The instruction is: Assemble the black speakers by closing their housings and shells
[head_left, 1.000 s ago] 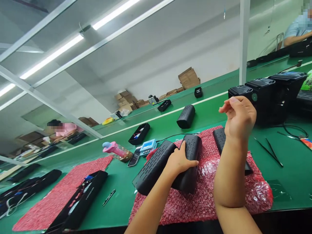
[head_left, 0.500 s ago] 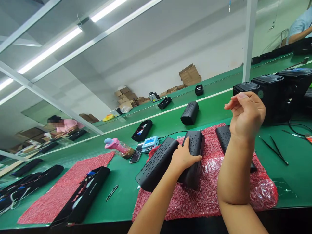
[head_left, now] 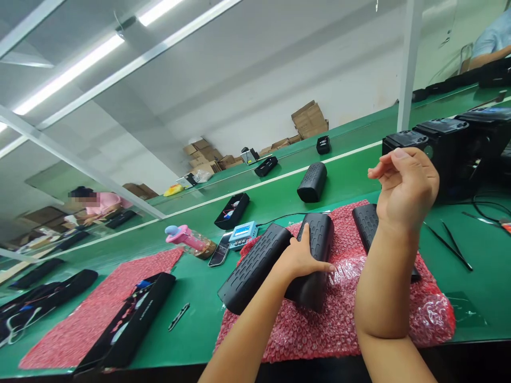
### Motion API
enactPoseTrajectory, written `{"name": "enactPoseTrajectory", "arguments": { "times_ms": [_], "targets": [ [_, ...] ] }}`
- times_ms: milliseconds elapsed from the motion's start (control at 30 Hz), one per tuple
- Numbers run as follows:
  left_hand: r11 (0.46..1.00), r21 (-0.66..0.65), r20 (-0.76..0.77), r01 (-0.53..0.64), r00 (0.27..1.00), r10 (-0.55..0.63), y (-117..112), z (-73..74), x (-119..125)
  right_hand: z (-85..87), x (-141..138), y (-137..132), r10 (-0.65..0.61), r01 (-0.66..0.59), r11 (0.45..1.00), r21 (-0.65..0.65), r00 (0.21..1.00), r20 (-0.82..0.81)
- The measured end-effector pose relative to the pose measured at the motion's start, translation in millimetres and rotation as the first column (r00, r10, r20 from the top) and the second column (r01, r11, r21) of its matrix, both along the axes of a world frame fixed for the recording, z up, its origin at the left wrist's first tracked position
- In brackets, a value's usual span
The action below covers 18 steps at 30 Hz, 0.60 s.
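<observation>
In the head view my left hand [head_left: 301, 258] lies on a black perforated speaker casing [head_left: 317, 234]. Its index finger is stretched along the casing and the thumb sticks out to the right, so the hand is open. Just left of it, a second black speaker casing [head_left: 255, 266] lies alongside on red bubble wrap [head_left: 343, 319]. My right hand [head_left: 407, 186] is raised over the bench, its fingers curled in towards the thumb. Whatever is between those fingertips, if anything, is hidden. Behind the right forearm a third black casing [head_left: 364, 223] is partly covered.
Tweezers [head_left: 451, 244] lie at right, near black boxy units [head_left: 443, 143]. Leftward are a phone [head_left: 221, 250], a blue meter [head_left: 244, 234], a pink-lidded bottle [head_left: 191, 242], a pen-like tool [head_left: 178, 317] and an open casing with wires [head_left: 136, 319]. A person [head_left: 99, 205] sits far left.
My left thumb reaches slightly further out, past the casing's right side. The right hand stays raised in nearly the same pose. The view has shifted a little.
</observation>
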<state>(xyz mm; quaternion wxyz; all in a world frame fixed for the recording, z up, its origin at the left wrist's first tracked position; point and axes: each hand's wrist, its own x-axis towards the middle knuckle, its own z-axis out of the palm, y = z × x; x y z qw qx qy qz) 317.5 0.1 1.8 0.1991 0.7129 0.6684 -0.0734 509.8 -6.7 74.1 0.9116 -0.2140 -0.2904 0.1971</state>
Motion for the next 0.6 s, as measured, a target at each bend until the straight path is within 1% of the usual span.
{"name": "enactPoseTrajectory", "arguments": {
  "times_ms": [100,200,300,367,400,433,467,500,533,567,600],
  "targets": [
    [1.0,0.018,0.078,-0.012,0.997,0.01,6.7,-3.5,-9.0,-0.8,-1.8,2.1,0.025,-0.025,0.999,-0.036,1.0,0.014],
    [0.998,0.058,0.226,-0.016,0.974,0.002,6.2,-5.8,-21.0,-0.8,-6.5,3.4,0.046,-0.044,0.998,-0.048,0.998,0.036],
    [0.992,0.123,0.376,-0.016,0.926,-0.032,-3.5,-3.1,-39.1,0.8,-12.4,-0.1,0.047,-0.043,0.998,-0.048,0.996,0.072],
    [0.98,0.186,0.514,-0.064,0.857,-0.042,-12.7,3.6,-53.9,2.1,-18.0,-5.9,0.04,-0.036,0.999,-0.03,0.992,0.117],
    [0.973,0.209,0.612,-0.1,0.789,-0.05,-17.1,9.1,-61.3,2.6,-22.1,-9.2,0.049,-0.044,0.998,-0.034,0.986,0.157],
    [0.967,0.215,0.71,-0.134,0.701,-0.061,-21.3,16.2,-68.3,2.7,-27.7,-12.0,0.078,-0.065,0.996,-0.064,0.974,0.212],
    [0.965,0.207,0.801,-0.162,0.594,-0.072,-25.2,24.7,-74.5,2.4,-35.1,-14.1,0.134,-0.101,0.986,-0.129,0.95,0.281],
    [0.964,0.192,0.871,-0.181,0.484,-0.083,-28.7,34.3,-79.7,1.8,-44.3,-15.0,0.214,-0.141,0.965,-0.221,0.91,0.355],
    [0.965,0.182,0.917,-0.191,0.387,-0.096,-31.9,44.5,-83.9,0.9,-55.6,-14.7,0.308,-0.178,0.93,-0.321,0.855,0.417],
    [0.964,0.179,0.949,-0.198,0.294,-0.116,-34.7,54.5,-87.4,-0.2,-68.6,-13.3,0.411,-0.222,0.884,-0.412,0.79,0.456],
    [0.962,0.186,0.968,-0.2,0.207,-0.144,-37.2,63.7,-90.3,-1.4,-82.8,-11.2,0.515,-0.289,0.832,-0.473,0.721,0.463]
  ]
}}
